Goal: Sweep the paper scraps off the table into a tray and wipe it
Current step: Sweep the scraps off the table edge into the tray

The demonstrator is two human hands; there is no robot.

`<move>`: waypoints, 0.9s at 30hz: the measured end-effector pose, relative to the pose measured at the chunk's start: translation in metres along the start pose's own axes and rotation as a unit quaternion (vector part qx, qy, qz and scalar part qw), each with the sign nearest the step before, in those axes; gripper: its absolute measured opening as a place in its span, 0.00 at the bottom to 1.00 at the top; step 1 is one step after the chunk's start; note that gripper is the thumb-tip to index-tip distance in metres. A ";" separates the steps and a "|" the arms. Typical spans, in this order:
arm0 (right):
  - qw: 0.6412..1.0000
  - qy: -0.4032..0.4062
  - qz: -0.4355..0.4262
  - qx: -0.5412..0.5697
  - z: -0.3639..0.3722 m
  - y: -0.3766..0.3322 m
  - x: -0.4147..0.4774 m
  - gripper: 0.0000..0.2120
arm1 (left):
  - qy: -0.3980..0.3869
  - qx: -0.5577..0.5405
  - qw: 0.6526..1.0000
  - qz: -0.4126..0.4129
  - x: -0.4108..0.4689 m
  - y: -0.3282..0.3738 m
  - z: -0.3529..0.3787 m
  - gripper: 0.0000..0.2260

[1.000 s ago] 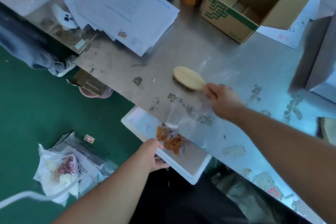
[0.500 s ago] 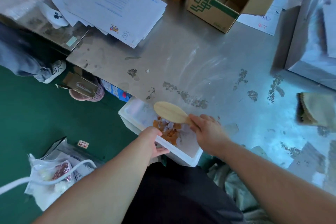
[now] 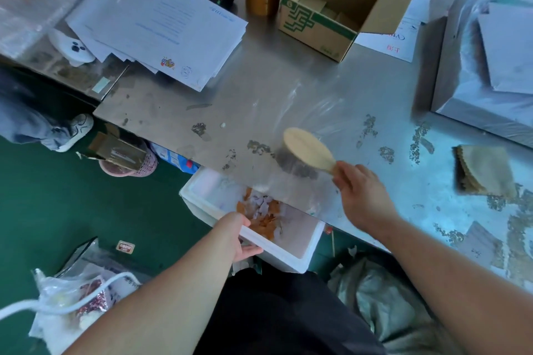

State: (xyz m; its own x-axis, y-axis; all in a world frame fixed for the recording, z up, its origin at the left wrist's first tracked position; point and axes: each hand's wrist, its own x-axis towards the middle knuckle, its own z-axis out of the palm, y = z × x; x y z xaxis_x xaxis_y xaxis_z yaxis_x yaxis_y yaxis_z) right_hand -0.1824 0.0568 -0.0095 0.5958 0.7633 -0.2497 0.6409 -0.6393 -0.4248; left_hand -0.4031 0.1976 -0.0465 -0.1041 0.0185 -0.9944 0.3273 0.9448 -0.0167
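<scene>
Head view, brush (image 3: 308, 147) handle gripped in right hand (image 3: 362, 196), left hand (image 3: 240, 235) clasping tray (image 3: 310, 248) rim

Table (image 3: 288, 89): brushed metal, dull sheen, blotched with rough residue. Brush (image 3: 308, 147) in the right hand (image 3: 360, 196): pale smooth wood, dark bristles. Tray (image 3: 288, 256) at the left hand (image 3: 239, 236): matt white foam-like plastic. Scraps (image 3: 264, 216) inside: orange and white paper.

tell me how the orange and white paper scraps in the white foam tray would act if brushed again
The orange and white paper scraps look thin and torn, so probably very light and apt to flutter or scatter. They lie loosely piled in the white foam tray, so its walls would likely catch them. The pale wooden brush should push them easily.
</scene>
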 end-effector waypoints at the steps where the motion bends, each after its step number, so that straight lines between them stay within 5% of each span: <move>1: 1.000 0.012 0.026 0.005 -0.007 0.008 0.011 0.07 | 0.000 0.000 1.000 0.002 0.001 0.000 0.001 0.07; 12: 0.953 0.070 0.293 0.012 -0.040 0.085 0.067 0.10 | 0.008 -0.014 1.000 -0.009 0.002 0.002 0.004 0.07; 27: 0.996 -0.042 0.070 0.019 0.059 -0.051 -0.040 0.05 | 0.005 -0.039 0.998 -0.046 -0.001 0.006 0.004 0.05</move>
State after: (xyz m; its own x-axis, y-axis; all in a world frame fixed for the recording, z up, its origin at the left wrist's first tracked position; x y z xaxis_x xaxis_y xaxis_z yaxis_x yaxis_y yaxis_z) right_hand -0.2672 0.0644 -0.0291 0.6335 0.6737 -0.3805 0.5351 -0.7367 -0.4135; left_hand -0.3972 0.2018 -0.0458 -0.1394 -0.0666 -0.9880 0.2428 0.9650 -0.0993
